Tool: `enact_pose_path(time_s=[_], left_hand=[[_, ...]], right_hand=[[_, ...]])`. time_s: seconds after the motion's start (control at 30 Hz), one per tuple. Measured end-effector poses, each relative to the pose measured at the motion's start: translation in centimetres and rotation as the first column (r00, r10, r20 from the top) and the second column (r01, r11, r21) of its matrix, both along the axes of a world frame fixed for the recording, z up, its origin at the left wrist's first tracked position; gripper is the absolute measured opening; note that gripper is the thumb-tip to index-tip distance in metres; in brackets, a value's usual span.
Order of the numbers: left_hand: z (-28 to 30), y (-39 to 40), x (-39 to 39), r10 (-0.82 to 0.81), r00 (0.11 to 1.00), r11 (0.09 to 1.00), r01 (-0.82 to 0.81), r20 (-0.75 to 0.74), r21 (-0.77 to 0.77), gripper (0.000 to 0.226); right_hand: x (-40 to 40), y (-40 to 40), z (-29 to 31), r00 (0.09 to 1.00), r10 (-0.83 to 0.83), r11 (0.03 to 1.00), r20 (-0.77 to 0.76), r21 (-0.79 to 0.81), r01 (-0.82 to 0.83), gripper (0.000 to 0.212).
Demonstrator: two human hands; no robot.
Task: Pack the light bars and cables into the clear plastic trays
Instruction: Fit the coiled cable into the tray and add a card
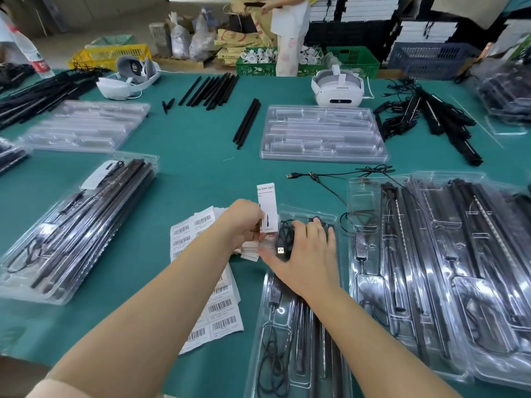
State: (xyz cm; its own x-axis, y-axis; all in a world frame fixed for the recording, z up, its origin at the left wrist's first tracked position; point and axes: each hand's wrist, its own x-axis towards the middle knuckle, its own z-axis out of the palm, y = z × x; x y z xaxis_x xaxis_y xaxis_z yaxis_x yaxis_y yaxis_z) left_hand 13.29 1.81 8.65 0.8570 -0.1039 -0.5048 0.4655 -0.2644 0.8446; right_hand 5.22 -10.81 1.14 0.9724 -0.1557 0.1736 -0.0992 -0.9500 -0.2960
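A clear plastic tray (298, 366) lies in front of me, holding black light bars (316, 334) and a black cable (271, 314) with a USB plug (280, 250). My right hand (304, 254) presses flat on the tray's far end, fingers spread over the coiled cable. My left hand (244, 222) pinches a white instruction leaflet (267, 208) upright just left of the tray. An empty clear tray (323, 133) sits further back. Loose light bars (247, 122) lie beside it.
Barcode label sheets (214, 285) lie under my left arm. Filled trays are stacked at right (448, 262) and left (77, 225). A loose USB cable (316, 176), two white headsets (337, 87), bar piles and a person standing beyond the green table.
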Motion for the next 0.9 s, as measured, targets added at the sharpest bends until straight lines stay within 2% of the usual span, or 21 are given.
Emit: enact_pose_path(time_s=[0.1, 0.27, 0.4, 0.47, 0.53, 0.6, 0.9], left_hand=[[0.0, 0.1, 0.1, 0.002, 1.0, 1.0, -0.002, -0.002, -0.019, 0.034], [-0.3, 0.5, -0.2, -0.009, 1.0, 0.999, 0.008, -0.018, -0.041, 0.024], [-1.2, 1.3, -0.1, 0.076, 0.996, 0.992, -0.08, -0.047, -0.094, 0.024], [-1.6, 1.6, 0.1, 0.083, 0.996, 0.997, -0.083, 0.012, -0.007, 0.02], [-1.7, 1.8, 0.1, 0.016, 0.997, 0.992, -0.025, 0.079, 0.12, 0.016], [-1.8, 1.7, -0.1, -0.043, 0.994, 0.983, 0.024, 0.104, 0.183, 0.017], [-1.8, 1.1, -0.7, -0.065, 0.994, 0.987, 0.05, 0.09, 0.154, 0.017]], right_hand=[[0.0, 0.1, -0.1, 1.0, 0.004, 1.0, -0.019, -0.026, -0.004, 0.101], [0.2, 0.3, -0.3, 1.0, 0.016, 1.0, -0.022, 0.004, -0.016, 0.085], [0.2, 0.3, -0.4, 1.0, 0.022, 0.999, -0.008, 0.044, -0.022, 0.08], [0.2, 0.2, -0.4, 1.0, 0.023, 0.998, 0.003, 0.051, -0.024, 0.079], [0.2, 0.2, -0.5, 1.0, 0.025, 0.998, 0.005, 0.053, -0.025, 0.08], [0.2, 0.2, -0.4, 0.999, 0.034, 0.998, -0.003, 0.056, -0.034, 0.083], [0.1, 0.1, -0.1, 0.998, 0.05, 0.996, -0.028, 0.071, -0.048, 0.078]])
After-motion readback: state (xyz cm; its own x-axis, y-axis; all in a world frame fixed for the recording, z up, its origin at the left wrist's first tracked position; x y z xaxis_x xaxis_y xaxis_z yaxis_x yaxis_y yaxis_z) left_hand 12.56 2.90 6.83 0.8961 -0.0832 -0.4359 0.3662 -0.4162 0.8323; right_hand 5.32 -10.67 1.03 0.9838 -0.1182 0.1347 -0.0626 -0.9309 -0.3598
